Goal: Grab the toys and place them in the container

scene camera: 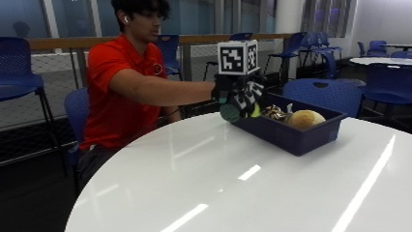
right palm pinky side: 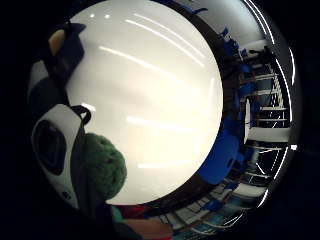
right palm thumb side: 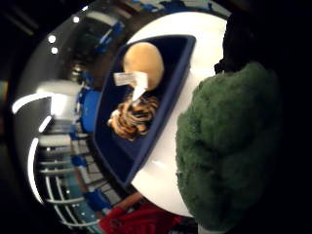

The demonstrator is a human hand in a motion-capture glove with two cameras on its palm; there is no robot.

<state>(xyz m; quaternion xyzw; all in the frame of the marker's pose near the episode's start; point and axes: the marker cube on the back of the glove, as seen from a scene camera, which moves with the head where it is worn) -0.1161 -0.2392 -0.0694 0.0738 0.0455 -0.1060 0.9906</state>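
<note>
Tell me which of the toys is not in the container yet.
The green plush toy: the right hand holds it above the white table, beside the dark blue container. The tan round toy and the striped toy already lie inside.

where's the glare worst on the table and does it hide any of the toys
Outside view: long light streaks lie across the white table, away from the blue container. Little finger side palm view: the table is washed out by reflections. Thumb side palm view: the green toy in the right hand and the toys in the container stay clear.
</note>
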